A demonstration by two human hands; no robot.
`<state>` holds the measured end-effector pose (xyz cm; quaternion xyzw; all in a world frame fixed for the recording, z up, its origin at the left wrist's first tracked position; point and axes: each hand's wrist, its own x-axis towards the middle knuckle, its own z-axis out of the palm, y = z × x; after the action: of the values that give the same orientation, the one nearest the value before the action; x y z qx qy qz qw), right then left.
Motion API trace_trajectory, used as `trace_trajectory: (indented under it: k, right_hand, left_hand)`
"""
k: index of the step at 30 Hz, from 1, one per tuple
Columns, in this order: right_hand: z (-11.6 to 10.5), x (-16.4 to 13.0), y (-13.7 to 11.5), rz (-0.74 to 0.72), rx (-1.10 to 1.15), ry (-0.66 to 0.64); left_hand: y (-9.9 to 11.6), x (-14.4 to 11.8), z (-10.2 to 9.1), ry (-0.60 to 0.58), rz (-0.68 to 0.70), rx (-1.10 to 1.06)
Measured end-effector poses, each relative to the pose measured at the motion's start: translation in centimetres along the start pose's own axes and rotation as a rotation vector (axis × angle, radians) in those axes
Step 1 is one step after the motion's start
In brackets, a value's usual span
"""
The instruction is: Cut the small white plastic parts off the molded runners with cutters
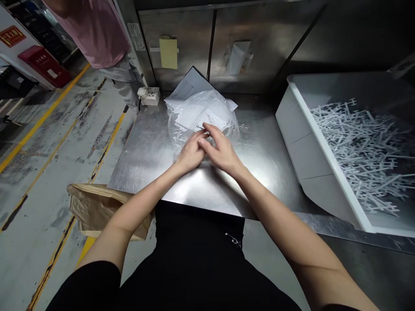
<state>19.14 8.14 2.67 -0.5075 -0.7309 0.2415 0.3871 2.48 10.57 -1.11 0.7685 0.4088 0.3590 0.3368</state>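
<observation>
Both hands meet at the near edge of a clear plastic bag [197, 116] lying toward the back of the steel worktop [152, 151]: the left hand [190, 153] rests with fingers curled onto the film, and the right hand [220, 149] overlaps it from the other side, fingertips pressing down on the plastic just where the two touch. Whether either hand has actually pinched the film or only presses on it cannot be told, since the fingers cover one another. The bag looks thin, soft and crinkled, so it should weigh little, slide easily on the smooth metal and collapse under any grip (a gathered fold near its edge would likely give a firmer hold than the flat face); what is inside appears pale and flat but is too blurred to name. A printed sheet of paper [189, 86] pokes out from beneath the bag at the far side. Left of it, at the worktop's corner, sits a white socket block [149, 95]. To the right, a white tub [303, 151] tilts toward the worktop, filled with thin white plastic sprue pieces [359, 147]. Below the worktop's left edge hangs a brown paper sack [94, 207], and another person in a pink top [97, 30] stands on the floor beyond.
</observation>
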Motion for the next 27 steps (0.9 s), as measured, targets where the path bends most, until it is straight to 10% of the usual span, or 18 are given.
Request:
trace_trajectory:
  k: [7,14,22,27]
  right_hand:
    - [0.1,-3.3,2.9,0.0,-0.405,-0.158]
    - [-0.4,-2.8,3.9,-0.003,-0.438,-0.225]
    - [-1.3,-1.5,3.1,-0.06,-0.142,-0.176]
    - [-3.5,-5.5,1.3,-0.014,0.075,-0.081]
  left_hand:
    - [-3.0,1.7,-3.7,0.325,-0.287,-0.522]
    - [-3.4,0.8,-5.9,0.449,-0.37,-0.608]
    - [0.8,-2.0,-0.9,0.096,-0.065,-0.113]
    - [1.3,-3.4,0.7,-0.026,0.171,0.206]
